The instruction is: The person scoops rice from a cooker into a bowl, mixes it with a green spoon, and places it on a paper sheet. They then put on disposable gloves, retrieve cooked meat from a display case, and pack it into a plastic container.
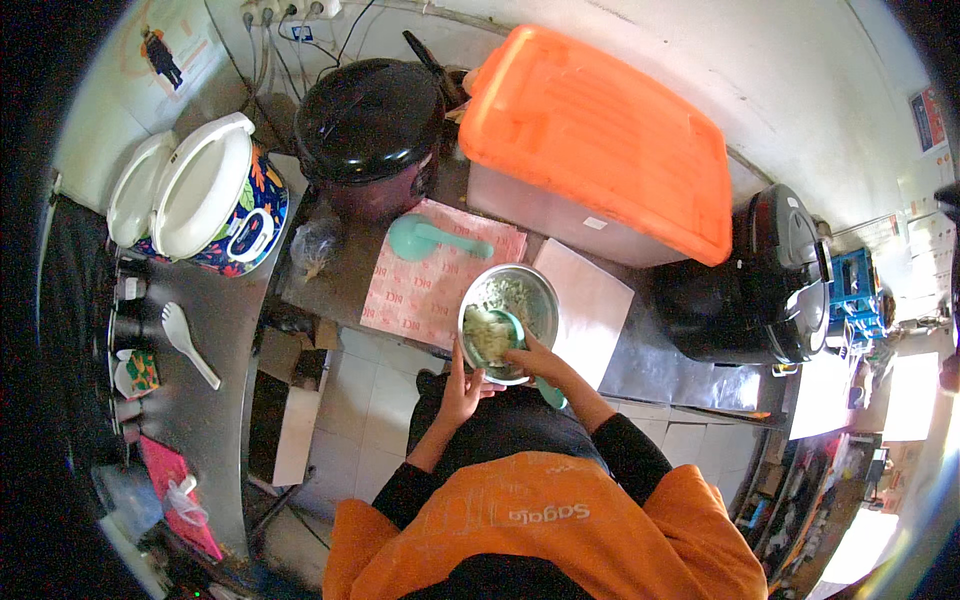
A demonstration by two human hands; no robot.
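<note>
A round stainless steel bowl (553, 304) sits over the near edge of the work surface, in front of my body. My left hand (465, 390) supports its lower left side, thumb up along the wall. Inside lies a pale, rice-like food (491, 339), with more grains on the far inner wall. My right hand (536, 358) grips a teal rice scoop (552, 393), whose head is down in the food and whose handle end sticks out below the hand. Beyond the bowl, a second teal scoop (416, 238) rests on printed red-and-white paper (409, 300).
A plastic bin with an orange lid (600, 142) stands behind, between a dark lidded pot (367, 127) and a black cooker (750, 285). White paper sheets (585, 307) lie right of the bowl. On the left counter are a patterned open container (262, 202) and a white spatula (187, 341).
</note>
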